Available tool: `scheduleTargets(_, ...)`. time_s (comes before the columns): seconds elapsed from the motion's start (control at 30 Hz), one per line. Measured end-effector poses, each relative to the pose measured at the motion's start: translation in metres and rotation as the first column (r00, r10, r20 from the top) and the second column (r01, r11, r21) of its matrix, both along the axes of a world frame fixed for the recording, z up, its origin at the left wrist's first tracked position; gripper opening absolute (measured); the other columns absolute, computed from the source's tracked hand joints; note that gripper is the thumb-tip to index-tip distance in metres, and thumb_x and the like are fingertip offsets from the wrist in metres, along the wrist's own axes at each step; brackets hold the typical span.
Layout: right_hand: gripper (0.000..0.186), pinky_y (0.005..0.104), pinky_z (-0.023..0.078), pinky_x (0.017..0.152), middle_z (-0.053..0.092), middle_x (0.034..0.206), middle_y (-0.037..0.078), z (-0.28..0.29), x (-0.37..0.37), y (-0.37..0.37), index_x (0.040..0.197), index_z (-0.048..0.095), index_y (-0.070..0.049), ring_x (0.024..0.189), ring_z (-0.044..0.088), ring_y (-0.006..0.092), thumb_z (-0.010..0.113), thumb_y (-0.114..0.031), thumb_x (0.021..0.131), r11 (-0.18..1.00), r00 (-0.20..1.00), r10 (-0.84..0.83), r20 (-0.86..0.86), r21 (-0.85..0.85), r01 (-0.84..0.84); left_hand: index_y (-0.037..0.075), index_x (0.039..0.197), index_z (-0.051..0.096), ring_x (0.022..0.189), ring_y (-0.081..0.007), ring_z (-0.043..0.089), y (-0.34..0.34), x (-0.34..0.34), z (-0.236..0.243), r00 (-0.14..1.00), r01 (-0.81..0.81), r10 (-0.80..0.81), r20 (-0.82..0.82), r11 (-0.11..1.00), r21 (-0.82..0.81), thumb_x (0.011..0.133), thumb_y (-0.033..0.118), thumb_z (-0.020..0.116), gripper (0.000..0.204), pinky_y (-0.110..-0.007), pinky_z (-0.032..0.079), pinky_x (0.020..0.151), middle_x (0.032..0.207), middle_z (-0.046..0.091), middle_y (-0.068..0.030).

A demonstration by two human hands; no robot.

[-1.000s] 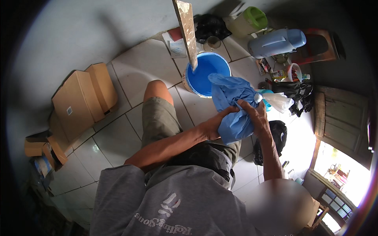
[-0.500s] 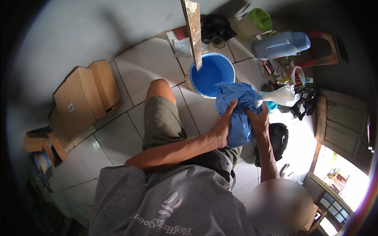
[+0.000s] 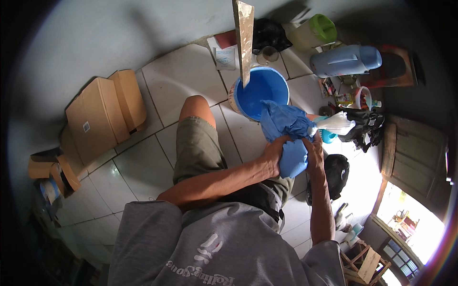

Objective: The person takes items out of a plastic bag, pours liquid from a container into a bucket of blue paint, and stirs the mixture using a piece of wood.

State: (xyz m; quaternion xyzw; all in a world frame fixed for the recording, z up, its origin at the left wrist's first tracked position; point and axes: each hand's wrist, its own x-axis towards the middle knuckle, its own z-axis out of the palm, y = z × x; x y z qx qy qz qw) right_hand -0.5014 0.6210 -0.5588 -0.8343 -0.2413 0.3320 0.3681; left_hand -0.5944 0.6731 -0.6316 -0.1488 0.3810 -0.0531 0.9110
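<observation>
A crumpled blue plastic bag (image 3: 282, 119) is held in front of me, just below the blue bucket. My left hand (image 3: 272, 156) is wrapped round its gathered middle, with a rounded part of the bag bulging out below the fingers. On the other side my right hand (image 3: 315, 150) grips the same bag, its fingers partly hidden. A knotted white plastic bag (image 3: 338, 124) sticks out to the right, close above the right hand; whether it is joined to the blue bag, I cannot tell. The blue bucket (image 3: 274, 93) stands open beyond the bag's upper end.
A paint-stained wooden plank (image 3: 244, 38) reaches down to the bucket's rim. Cardboard boxes (image 3: 93, 112) lean at the left. Toward the back right are a blue flask (image 3: 341, 62), a green-lidded container (image 3: 322, 29) and a small tub (image 3: 363, 97). A black bag (image 3: 336, 176) lies right of my arm.
Both hands have closed in round the blue bag, bunching its middle. Its lower part now looks smaller and rounder. The whole view has shifted slightly.
</observation>
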Motion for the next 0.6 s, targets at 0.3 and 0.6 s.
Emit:
scheduleTargets(0.3, 0.032, 0.0403, 0.04, 0.086, 0.042, 0.118, 0.022, -0.029, 0.017, -0.041, 0.105, 0.055, -0.007, 0.103, 0.046, 0.0393, 0.058, -0.011, 0.073, 0.849, 0.676, 0.525, 0.518, -0.257, -0.462, 0.005, 0.086, 0.053, 0.068, -0.0189, 0.06, 0.004, -0.001, 0.006, 0.996, 0.004, -0.002, -0.088, 1.0, 0.029, 0.078, 0.019, 0.052, 0.016, -0.034, 0.052, 0.065, 0.076, 0.058, -0.007)
scheduleTargets(0.6, 0.038, 0.0303, 0.042, 0.072, 0.055, 0.089, 0.013, -0.018, -0.005, -0.008, 0.097, 0.054, 0.0, 0.08, 0.052, 0.0171, 0.059, -0.033, 0.078, 0.938, 0.957, -0.267, -0.113, -0.261, 0.23, 0.006, 0.105, 0.052, 0.077, -0.0212, 0.061, 0.004, -0.001, 0.008, 0.989, -0.137, 0.137, 0.046, 0.991, -0.004, 0.078, 0.032, 0.053, 0.037, -0.033, 0.05, 0.073, 0.089, 0.059, -0.0088)
